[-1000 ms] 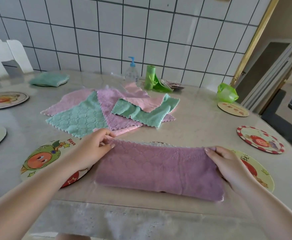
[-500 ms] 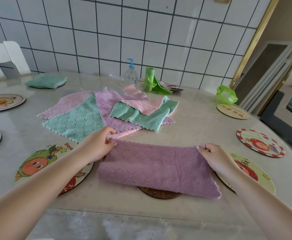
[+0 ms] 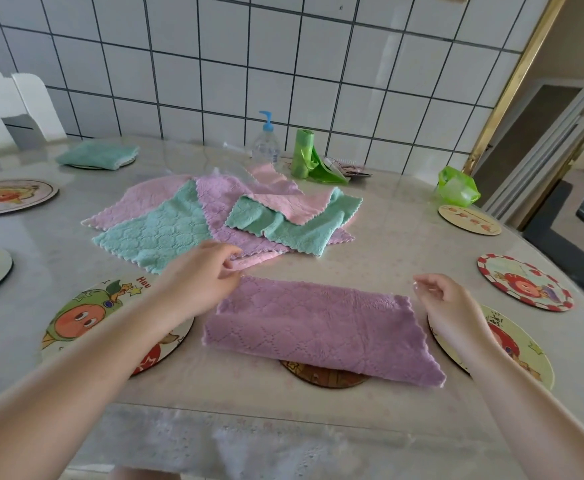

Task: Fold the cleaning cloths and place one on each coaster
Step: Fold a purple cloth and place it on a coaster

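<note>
One folded purple cloth (image 3: 321,332) lies on the surface over a brown coaster (image 3: 323,374), both hands' grip loose and empty, left hand (image 3: 200,277) and right hand (image 3: 446,306) at its ends; soft, light and floppy, it looks best pinched at the corners.

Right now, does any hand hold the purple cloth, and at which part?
No. Both the left hand and right hand are off the purple cloth, holding nothing.
</note>
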Action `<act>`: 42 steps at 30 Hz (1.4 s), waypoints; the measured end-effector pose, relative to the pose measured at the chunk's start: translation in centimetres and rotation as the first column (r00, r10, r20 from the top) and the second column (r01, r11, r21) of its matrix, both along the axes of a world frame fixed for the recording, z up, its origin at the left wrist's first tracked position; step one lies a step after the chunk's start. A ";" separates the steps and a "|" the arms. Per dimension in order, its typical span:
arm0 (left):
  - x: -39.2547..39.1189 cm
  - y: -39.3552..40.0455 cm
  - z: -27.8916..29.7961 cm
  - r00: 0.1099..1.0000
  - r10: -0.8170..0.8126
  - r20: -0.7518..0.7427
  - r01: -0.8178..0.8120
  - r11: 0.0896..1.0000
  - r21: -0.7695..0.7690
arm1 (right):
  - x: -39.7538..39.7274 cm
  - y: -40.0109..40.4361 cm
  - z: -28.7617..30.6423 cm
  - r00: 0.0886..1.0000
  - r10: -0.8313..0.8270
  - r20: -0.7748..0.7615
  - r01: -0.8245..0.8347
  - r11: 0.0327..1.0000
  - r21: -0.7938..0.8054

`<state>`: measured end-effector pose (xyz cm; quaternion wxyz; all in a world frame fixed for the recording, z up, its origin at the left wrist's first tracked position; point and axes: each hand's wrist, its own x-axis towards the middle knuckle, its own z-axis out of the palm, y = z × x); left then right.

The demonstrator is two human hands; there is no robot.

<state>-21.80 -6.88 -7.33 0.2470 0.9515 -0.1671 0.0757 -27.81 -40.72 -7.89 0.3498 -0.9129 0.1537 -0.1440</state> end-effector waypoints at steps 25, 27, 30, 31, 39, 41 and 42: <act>-4.9 -1.2 -3.4 0.984 -0.138 -0.112 0.175 0.862 0.476 | -3.9 3.7 -2.3 0.885 0.135 -0.446 -0.386 0.749 -0.539; -5.0 -1.0 -3.1 0.982 -0.160 -0.097 0.187 0.868 0.461 | -3.7 3.3 -1.8 0.891 0.136 -0.433 -0.378 0.750 -0.543; -5.8 -2.0 -2.2 0.952 -0.305 -0.001 0.289 0.901 0.322 | -2.5 3.7 -0.4 0.929 0.226 -0.292 -0.351 0.787 -0.507; -6.2 -2.5 -2.0 0.924 -0.373 0.081 0.339 0.900 0.272 | -1.6 4.0 -0.3 0.934 0.272 -0.233 -0.351 0.819 -0.454; -9.0 -6.0 -3.1 0.849 -0.490 0.197 0.495 0.869 0.027 | 4.8 7.7 0.1 0.876 0.415 -0.247 -0.473 0.842 -0.261; -9.0 -6.0 -3.5 0.880 -0.429 0.205 0.443 0.896 -0.027 | 5.5 7.8 0.4 0.870 0.419 -0.262 -0.482 0.834 -0.268; -9.0 -6.0 -3.6 0.893 -0.408 0.190 0.424 0.905 -0.049 | 5.7 7.8 0.5 0.866 0.423 -0.269 -0.488 0.831 -0.265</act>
